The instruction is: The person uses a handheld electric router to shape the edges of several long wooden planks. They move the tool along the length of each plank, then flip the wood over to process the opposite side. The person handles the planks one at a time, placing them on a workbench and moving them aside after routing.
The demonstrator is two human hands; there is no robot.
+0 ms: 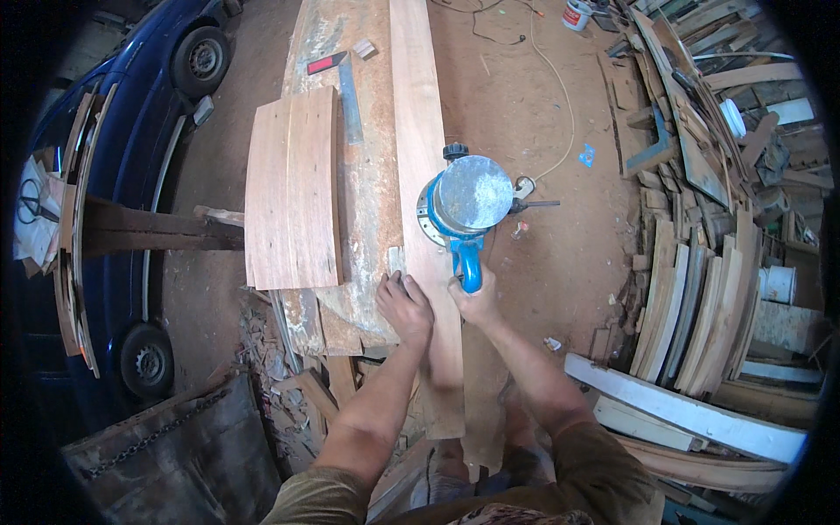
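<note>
A blue router (pixel 472 191) with a dull metal top sits upright on a long pale board (pixel 415 79) lying along the workbench. My right hand (pixel 472 297) is closed on the router's blue handle (pixel 469 267). My left hand (pixel 405 306) grips the board's left edge, fingers bent, just below and left of the router, beside a small light block (pixel 395 257). Several wider pale planks (pixel 291 188) lie on the worn workbench (pixel 367 201) to the left. Beyond them are a square (pixel 350 101) with a red-marked handle and a small wooden block (pixel 365 49).
A blue vehicle (pixel 105 131) stands at the left, with a dark beam (pixel 157 229) reaching toward the bench. Stacked timber (pixel 691 306) and offcuts fill the right side. A pale cord (pixel 569 105) crosses the dirt floor from the router; a white bucket (pixel 575 15) stands at the back.
</note>
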